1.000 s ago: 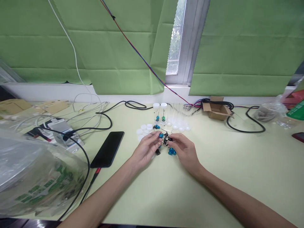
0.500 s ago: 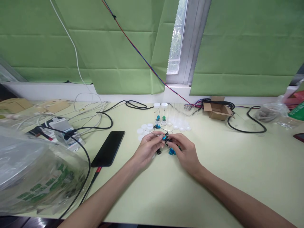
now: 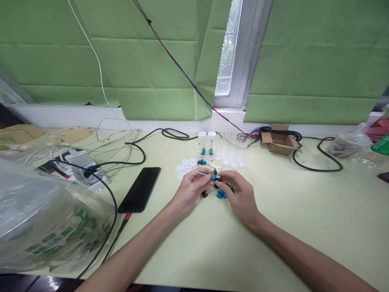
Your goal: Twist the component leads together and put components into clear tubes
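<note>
My left hand pinches a small blue-and-black part from which a thin metal rod juts out to the left. On its other side, the fingers of my right hand close around the part's black end. The fingers hide some of it, and its exact kind does not show. Just below the hands lie blue pieces and a black piece. Another blue piece rests beyond them. Two clear tubes with white caps stand farther back, holding a blue and a green item.
White caps lie left of the tubes, with more clear tubes to the right. A black phone is plugged in at left, near a big plastic bag. Cables and an open cardboard box line the back.
The view has shifted very slightly. Both hands keep hold of the blue-and-black part, with small movements of the fingers; the right fingers sit slightly farther to the right.
</note>
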Demonstrator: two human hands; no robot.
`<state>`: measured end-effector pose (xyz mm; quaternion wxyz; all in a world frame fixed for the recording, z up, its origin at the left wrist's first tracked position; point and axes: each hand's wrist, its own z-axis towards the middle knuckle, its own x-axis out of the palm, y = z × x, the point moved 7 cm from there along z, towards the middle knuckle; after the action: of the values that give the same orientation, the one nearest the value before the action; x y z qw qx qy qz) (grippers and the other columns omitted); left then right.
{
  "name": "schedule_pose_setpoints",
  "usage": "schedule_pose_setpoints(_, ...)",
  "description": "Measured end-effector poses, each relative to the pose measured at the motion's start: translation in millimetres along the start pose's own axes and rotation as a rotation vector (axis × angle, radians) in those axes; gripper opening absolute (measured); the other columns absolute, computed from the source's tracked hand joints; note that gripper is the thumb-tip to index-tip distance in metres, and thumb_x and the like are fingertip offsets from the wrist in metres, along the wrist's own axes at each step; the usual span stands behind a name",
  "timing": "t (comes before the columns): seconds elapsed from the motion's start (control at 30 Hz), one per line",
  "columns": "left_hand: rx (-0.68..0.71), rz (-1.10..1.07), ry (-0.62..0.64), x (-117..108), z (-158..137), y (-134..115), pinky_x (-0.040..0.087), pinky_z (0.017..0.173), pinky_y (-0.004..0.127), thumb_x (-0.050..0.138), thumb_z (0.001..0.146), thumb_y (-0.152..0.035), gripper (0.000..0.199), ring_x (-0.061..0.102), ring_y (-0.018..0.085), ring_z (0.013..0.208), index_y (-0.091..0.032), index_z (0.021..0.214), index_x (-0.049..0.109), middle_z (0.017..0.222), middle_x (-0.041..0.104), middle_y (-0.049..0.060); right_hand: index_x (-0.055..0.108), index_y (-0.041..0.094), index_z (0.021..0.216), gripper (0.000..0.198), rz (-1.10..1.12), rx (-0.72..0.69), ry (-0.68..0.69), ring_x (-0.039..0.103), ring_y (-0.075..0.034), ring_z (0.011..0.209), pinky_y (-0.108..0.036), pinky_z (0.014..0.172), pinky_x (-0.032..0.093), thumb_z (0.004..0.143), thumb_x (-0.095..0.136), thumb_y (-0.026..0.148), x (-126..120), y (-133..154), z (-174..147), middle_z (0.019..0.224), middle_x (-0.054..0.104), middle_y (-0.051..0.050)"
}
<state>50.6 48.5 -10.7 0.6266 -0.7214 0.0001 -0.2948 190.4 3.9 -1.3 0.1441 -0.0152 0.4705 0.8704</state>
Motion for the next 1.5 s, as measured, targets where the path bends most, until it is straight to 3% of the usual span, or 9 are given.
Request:
schedule_pose_setpoints(0.3, -0.003, 0.013, 0.008, -2, 1, 2, 0.051, 0.075, 0.026, 0.079, 0.075, -0.027, 0.021, 0.064, 0.013, 0.072, -0.016, 0.091, 0.07, 0.079, 0.067, 0.003, 0.067, 0.023, 0.098, 0.011, 0.016, -0.045, -0.035, 0.065, -0.019, 0.086, -0.034, 0.075, 0.058, 0.089, 0.063, 0.021, -2, 2, 1, 0.095, 0.064, -0.005)
schedule_pose_setpoints(1.0, -0.009, -0.03, -0.008, -3, 0, 2, 0.05, 0.078, 0.026, 0.08, 0.074, -0.025, 0.022, 0.064, 0.012, 0.074, -0.016, 0.091, 0.069, 0.082, 0.067, 0.003, 0.072, 0.024, 0.102, 0.017, 0.135, 0.017, 0.001, 0.066, -0.018, 0.086, -0.032, 0.074, 0.06, 0.086, 0.066, 0.02, 0, -5, 2, 0.101, 0.065, -0.006)
schedule_pose_setpoints(1.23, -0.026, -0.016, -0.014, -2, 0, 3, 0.05, 0.08, 0.028, 0.081, 0.072, -0.027, 0.025, 0.065, 0.013, 0.074, -0.016, 0.09, 0.068, 0.084, 0.068, 0.003, 0.071, 0.022, 0.098, 0.013, 0.083, 0.039, 0.0, 0.066, -0.019, 0.082, -0.032, 0.071, 0.058, 0.086, 0.066, 0.022, 0, -8, 2, 0.093, 0.068, -0.006)
schedule_pose_setpoints(1.5, 0.005, 0.054, 0.023, -1, 1, 2, 0.05, 0.08, 0.03, 0.078, 0.076, -0.029, 0.022, 0.064, 0.013, 0.072, -0.017, 0.091, 0.068, 0.086, 0.066, 0.003, 0.065, 0.02, 0.097, 0.012, 0.172, 0.144, 0.023, 0.066, -0.016, 0.069, -0.031, 0.063, 0.058, 0.088, 0.064, 0.029, 3, -14, -1, 0.082, 0.068, -0.003)
